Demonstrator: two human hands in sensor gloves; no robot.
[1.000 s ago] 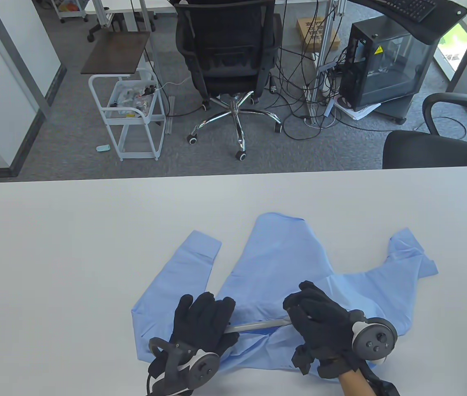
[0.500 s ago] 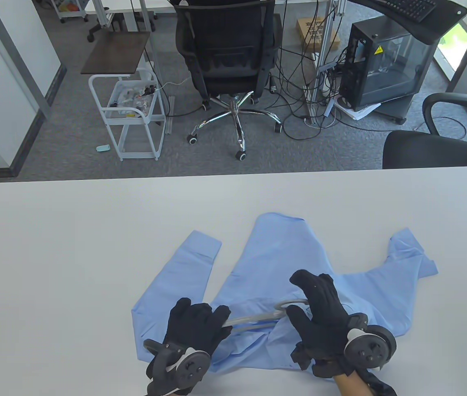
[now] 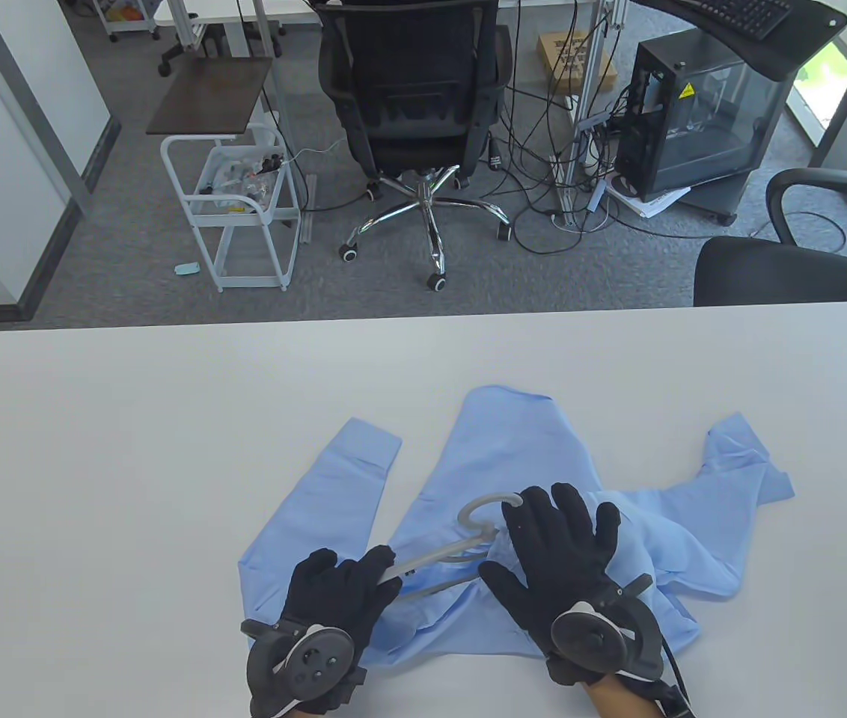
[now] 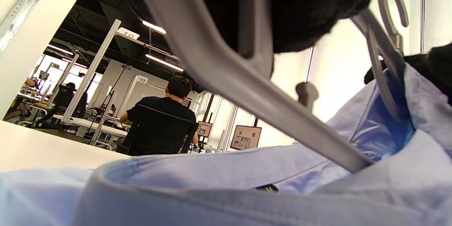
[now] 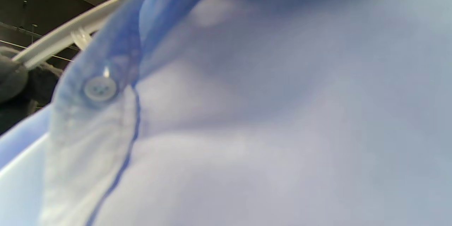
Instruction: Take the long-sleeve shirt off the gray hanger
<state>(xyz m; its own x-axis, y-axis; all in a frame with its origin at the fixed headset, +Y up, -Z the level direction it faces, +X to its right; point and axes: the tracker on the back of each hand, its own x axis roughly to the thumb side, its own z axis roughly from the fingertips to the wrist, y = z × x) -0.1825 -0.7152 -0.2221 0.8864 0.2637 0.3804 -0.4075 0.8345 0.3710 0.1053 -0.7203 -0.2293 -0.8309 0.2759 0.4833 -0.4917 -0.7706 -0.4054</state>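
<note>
A light blue long-sleeve shirt (image 3: 521, 456) lies spread on the white table (image 3: 132, 449). A gray hanger (image 3: 461, 542) sticks out of its collar, its hook lying on the cloth. My left hand (image 3: 337, 591) grips the hanger's left arm, which shows close up in the left wrist view (image 4: 240, 88), where it runs down into the collar (image 4: 247, 176). My right hand (image 3: 554, 553) rests flat, fingers spread, on the shirt just right of the hook. The right wrist view shows only shirt cloth (image 5: 265, 113), a button (image 5: 100, 88) and part of the hanger (image 5: 70, 31).
Beyond the table's far edge stand a black office chair (image 3: 412, 97), a white wire cart (image 3: 240, 217), a computer case (image 3: 700, 112) and another black chair (image 3: 790, 262) at the right.
My left hand has drawn the hanger out to the left, so its hook and neck now lie bare on the shirt. My right hand has let go of it and flattened onto the cloth.
</note>
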